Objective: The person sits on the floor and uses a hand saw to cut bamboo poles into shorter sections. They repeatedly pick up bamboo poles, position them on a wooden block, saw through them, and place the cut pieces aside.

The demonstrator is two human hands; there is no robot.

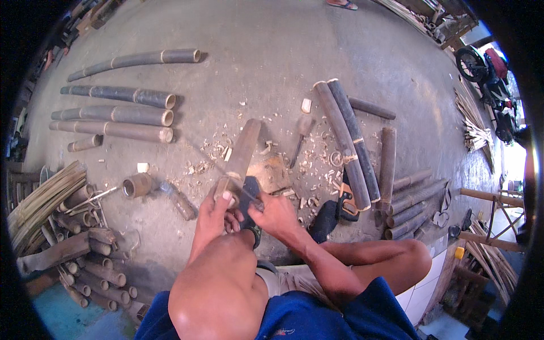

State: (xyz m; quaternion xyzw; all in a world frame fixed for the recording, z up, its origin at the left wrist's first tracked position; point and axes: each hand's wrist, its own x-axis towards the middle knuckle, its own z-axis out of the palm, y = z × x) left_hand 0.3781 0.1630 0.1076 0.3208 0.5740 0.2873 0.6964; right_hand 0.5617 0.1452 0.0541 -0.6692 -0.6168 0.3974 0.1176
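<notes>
Got my left hand [218, 205] wrapped round the near end of a bamboo piece [242, 152] lying on the concrete floor [272, 68]; right hand [271, 212] closed on a blade [247, 194] against that end; shavings [317, 161] all around, handsaw [345, 198] just right.

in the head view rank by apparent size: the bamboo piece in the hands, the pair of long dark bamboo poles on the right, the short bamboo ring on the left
1. Pair of long dark bamboo poles, longest.
2. Bamboo piece gripped by the left hand and right hand.
3. Short bamboo ring, smallest.
The fisheye bends and shrinks things near the rim, so the gaps are only rough.
</notes>
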